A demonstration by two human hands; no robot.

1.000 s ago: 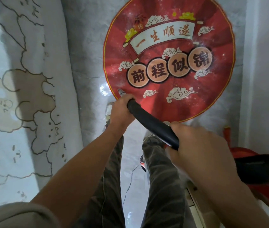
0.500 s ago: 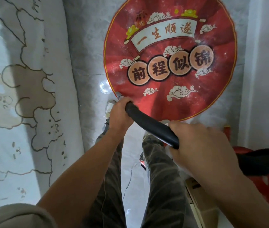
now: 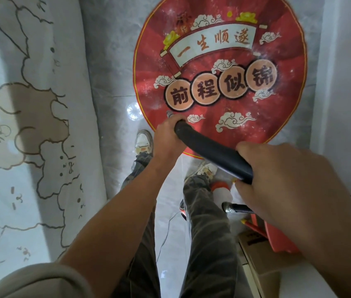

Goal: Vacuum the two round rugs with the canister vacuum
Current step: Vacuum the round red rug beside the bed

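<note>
Black hose (image 3: 213, 150) crosses the near edge of the red rug (image 3: 219, 67). Left hand (image 3: 167, 139) grips its far end; right hand (image 3: 295, 186) grips it nearer.

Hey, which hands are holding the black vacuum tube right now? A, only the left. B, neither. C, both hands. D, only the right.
C: the left hand grips the black vacuum tube near its tip, and the right hand grips it further back, above the near edge of the red round rug.
</note>
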